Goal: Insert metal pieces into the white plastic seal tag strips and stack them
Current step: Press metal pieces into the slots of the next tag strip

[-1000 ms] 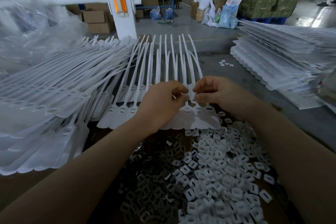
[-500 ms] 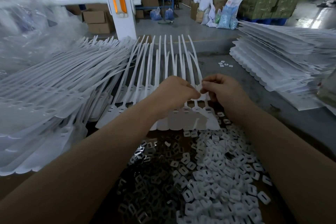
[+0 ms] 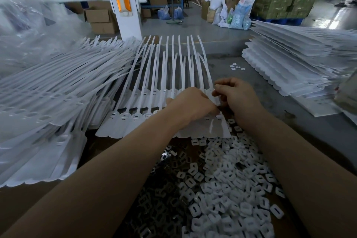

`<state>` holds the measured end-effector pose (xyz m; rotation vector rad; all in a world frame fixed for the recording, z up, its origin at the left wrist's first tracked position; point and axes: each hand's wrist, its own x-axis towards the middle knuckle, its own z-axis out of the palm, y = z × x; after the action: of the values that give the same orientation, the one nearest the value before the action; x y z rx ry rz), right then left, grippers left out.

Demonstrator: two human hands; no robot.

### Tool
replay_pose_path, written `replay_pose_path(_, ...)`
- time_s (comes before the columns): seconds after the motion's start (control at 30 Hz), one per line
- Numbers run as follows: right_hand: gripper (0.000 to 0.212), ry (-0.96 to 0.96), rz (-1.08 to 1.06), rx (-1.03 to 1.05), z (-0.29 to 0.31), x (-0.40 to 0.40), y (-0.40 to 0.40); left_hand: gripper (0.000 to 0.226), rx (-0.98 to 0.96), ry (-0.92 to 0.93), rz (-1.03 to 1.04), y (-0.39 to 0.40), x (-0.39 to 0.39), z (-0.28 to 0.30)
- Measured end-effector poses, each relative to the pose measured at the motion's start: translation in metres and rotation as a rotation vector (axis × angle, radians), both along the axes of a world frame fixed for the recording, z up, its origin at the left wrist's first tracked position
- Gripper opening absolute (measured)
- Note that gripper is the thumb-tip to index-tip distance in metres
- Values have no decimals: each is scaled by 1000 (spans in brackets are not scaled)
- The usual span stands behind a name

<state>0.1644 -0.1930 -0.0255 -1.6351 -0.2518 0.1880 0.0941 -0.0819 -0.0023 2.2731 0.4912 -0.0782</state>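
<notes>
Grip: both hands meet over the right-hand end of the working strip, fingers curled; the right hand [image 3: 238, 95] pinches at the head of the rightmost tag, and the left hand [image 3: 190, 107] presses down beside it, knuckles up, what its fingertips hold being hidden, so whether a piece is between them cannot be told. Item, nearest: loose pile of dark metal pieces [image 3: 164, 195] under the left forearm, and touching it a larger pile of white plastic pieces [image 3: 228, 183] under the right, both probably kept close so that either hand can reach them quickly. Item, behind the piles: the working strip of white seal tags [image 3: 135, 120], flat, heads toward the person in a row, slots facing up, tails fanning away; presumably laid so to let each slot be filled in turn along the row. A second such strip [image 3: 154, 92] lies just behind, partly under the hands. Item, left: tall slanting stack of strips [image 3: 48, 102], likely either stock or finished work; which, cannot be told. Item, right, well apart: another stack of strips [image 3: 293, 67], with a few stray white pieces [image 3: 236, 67] on the bench between. Item, far: white pillar [image 3: 123, 2], cardboard boxes [image 3: 100, 18], sacks [image 3: 229, 9].
</notes>
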Motion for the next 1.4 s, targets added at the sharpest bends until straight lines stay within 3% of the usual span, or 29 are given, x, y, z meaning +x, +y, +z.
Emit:
replay_pose_path(0.27, 9, 19, 3, 5, 2, -4, 0, 18, 48, 4, -26, -2, 2, -1)
replay_pose_path(0.57, 10, 19, 5, -1, 2, -3, 0, 33, 85, 76, -28, -3, 2, 3)
replay_pose_path(0.7, 8, 12, 3, -14, 3, -2, -2, 16, 139, 0, -124, -1, -4, 7)
replay_pose_path(0.77, 8, 15, 8, -9, 3, -2, -2, 5, 216, -89, -206, 1, -9, 8)
replay_pose_path(0.9, 8, 14, 7, -7, 4, -1, -2, 20, 398, -232, -376, 7, -21, 8)
replay_pose_path(1.17, 8, 21, 5, -8, 4, -2, -2, 33, 998, -438, -631, 4, -43, -1)
replay_pose_path(1.4, 8, 17, 7, -29, 3, -3, 1, 50, 1133, -431, -647, 7, -47, -8)
